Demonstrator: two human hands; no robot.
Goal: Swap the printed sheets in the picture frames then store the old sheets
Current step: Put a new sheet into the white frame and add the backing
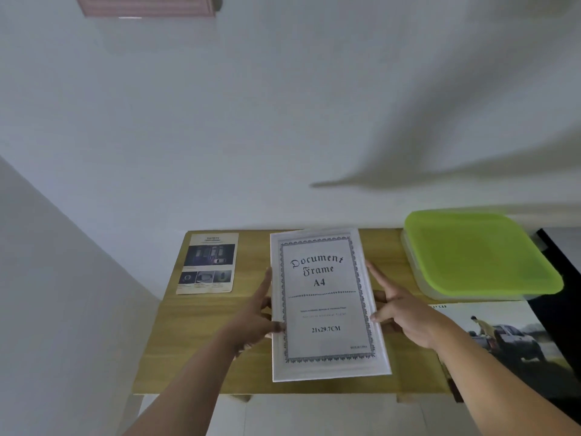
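Observation:
A white picture frame [327, 369] lies face up in the middle of the wooden table [390, 376]. Its sheet reads "Document Frame A4". My left hand [256, 313] grips the frame's left edge, thumb on the front near the border. My right hand [397, 306] grips the right edge, with the index finger stretched along it and the thumb on the front. A printed "Safety" sheet [207, 262] lies flat at the table's far left. A printed car picture [506, 338] lies at the right, hanging over the table's edge.
A shallow plastic box with a lime-green lid [478, 253] stands at the table's far right. A dark object [559, 278] sits beyond it at the frame edge. The table stands against a white wall [220, 136]. Its near edge is just below the frame.

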